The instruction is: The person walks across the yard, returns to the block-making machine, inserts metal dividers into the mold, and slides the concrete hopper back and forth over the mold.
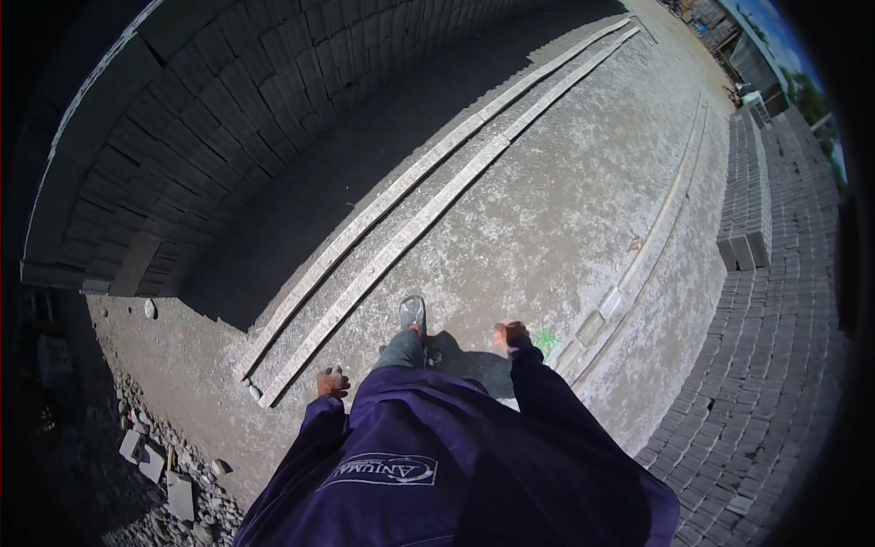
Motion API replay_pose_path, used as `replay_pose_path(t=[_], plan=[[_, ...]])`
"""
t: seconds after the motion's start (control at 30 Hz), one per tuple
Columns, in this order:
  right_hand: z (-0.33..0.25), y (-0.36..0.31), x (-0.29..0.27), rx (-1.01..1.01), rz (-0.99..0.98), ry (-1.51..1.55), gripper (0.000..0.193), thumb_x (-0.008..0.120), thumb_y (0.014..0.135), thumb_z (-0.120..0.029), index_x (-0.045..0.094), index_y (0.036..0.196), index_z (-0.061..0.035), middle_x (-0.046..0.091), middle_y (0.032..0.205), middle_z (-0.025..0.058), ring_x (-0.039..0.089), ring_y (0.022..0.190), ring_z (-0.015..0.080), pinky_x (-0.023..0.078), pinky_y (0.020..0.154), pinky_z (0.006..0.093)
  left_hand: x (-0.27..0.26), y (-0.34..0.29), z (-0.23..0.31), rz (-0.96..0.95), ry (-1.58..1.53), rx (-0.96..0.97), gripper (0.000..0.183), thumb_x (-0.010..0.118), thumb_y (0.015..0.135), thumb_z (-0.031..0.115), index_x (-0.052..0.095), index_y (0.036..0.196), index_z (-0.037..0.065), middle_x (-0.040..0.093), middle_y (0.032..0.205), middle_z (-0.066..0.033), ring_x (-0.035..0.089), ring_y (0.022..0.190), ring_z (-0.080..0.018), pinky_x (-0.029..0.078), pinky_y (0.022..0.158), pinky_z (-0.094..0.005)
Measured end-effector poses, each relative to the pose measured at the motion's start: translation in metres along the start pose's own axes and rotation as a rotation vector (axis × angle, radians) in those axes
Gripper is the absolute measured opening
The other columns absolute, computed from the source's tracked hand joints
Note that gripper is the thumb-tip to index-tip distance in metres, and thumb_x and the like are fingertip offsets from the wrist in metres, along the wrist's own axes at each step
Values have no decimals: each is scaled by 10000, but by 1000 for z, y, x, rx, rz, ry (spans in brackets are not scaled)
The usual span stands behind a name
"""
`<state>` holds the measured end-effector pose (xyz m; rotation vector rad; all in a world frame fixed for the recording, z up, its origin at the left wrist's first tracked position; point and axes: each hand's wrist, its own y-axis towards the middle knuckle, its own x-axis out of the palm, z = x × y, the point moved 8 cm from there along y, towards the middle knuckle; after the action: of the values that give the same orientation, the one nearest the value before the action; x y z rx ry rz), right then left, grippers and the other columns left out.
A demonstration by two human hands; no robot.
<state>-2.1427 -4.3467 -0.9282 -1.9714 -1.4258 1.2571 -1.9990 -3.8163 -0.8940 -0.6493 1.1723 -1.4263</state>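
Observation:
My left hand (pixel 334 383) hangs beside my body, near the close ends of two long pale rails on the ground. Its fingers are loosely bent and a little apart, and no object shows in them. To the right, my right hand (pixel 510 335) is held out over the ground, smeared by motion, so its fingers are unclear. Neither hand touches anything around it. The inner rail (pixel 401 235) and the outer rail (pixel 365 215) run side by side away from me. One shoe (pixel 413 313) steps forward between my hands.
A tall wall of stacked grey blocks (pixel 205 137) rises at left, casting a dark shadow. Low rows of blocks (pixel 775 365) line the right side. Another long rail (pixel 661 223) lies before them. Stones and loose slabs (pixel 180 497) are scattered at the lower left.

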Motion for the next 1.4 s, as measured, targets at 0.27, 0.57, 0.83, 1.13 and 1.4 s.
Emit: replay_pose_path(t=[0.27, 0.57, 0.83, 1.13, 1.4], plan=[[-43, -39, 18, 186, -16, 133, 295, 622, 754, -232, 589, 945, -10, 620, 774, 105, 607, 629, 179, 469, 456, 325, 93, 48, 147, -122, 157, 170, 318, 476, 851, 313, 498, 1053, 67, 604, 791, -96, 611, 645, -221, 479, 538, -375], [-61, 9, -94, 148, 205, 290, 242, 567, 791, -281, 591, 834, -45, 579, 662, 102, 571, 534, 217, 451, 449, 344, 162, 51, 278, -233, 130, 372, 208, 490, 862, 244, 530, 931, 52, 591, 686, -68, 579, 529, -161, 402, 382, -284], [-89, 47, -94, 72, 269, -423, 269, 495, 771, -272, 635, 858, -59, 645, 783, 113, 641, 754, 247, 491, 666, 392, 154, 85, 239, -186, 193, 161, 206, 495, 857, 253, 528, 941, 68, 588, 684, -94, 588, 526, -229, 436, 414, -372], [-79, 124, -191, 370, 109, 421, 173, 570, 784, -155, 536, 786, 15, 584, 665, 139, 603, 548, 259, 476, 435, 375, 173, 51, 206, 46, -79, 32, 242, 503, 826, 248, 509, 978, 59, 597, 740, -144, 599, 569, -273, 434, 416, -383], [-220, 214, -242, 113, -3, 134, 450, 593, 772, -196, 399, 1065, 84, 615, 736, 145, 605, 512, 226, 437, 380, 305, 233, 36, 258, 230, 158, 361, 352, 542, 767, 311, 615, 893, -9, 622, 769, -221, 618, 703, -324, 477, 630, -399]])
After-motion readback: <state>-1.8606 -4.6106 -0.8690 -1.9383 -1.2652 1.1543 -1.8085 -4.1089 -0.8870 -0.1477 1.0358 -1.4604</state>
